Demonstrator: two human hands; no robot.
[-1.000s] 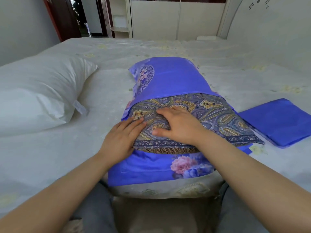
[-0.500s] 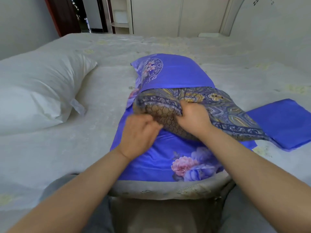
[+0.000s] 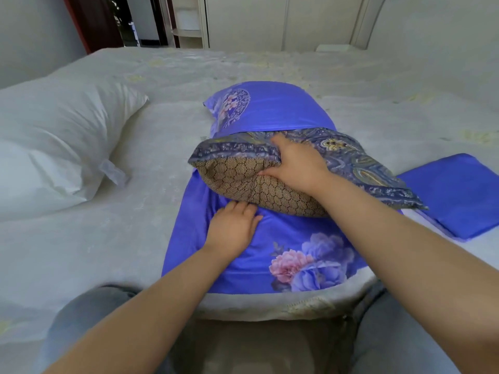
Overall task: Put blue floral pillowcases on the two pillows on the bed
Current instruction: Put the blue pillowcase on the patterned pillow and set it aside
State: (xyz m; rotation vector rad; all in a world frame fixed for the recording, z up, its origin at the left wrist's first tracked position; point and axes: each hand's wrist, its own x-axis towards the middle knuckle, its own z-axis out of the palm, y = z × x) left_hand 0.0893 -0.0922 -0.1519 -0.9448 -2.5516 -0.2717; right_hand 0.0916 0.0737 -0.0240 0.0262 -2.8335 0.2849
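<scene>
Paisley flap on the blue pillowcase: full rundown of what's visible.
The paisley flap is a smooth, slightly shiny fabric panel: blue-grey paisley with gold accents on its top face, a brown honeycomb-net print on its underside. It is lifted and folded back off the blue floral pillowcase, nearer edge raised and underside showing. The right hand grips its edge; the left hand lies flat on the pillowcase just below it.
</scene>
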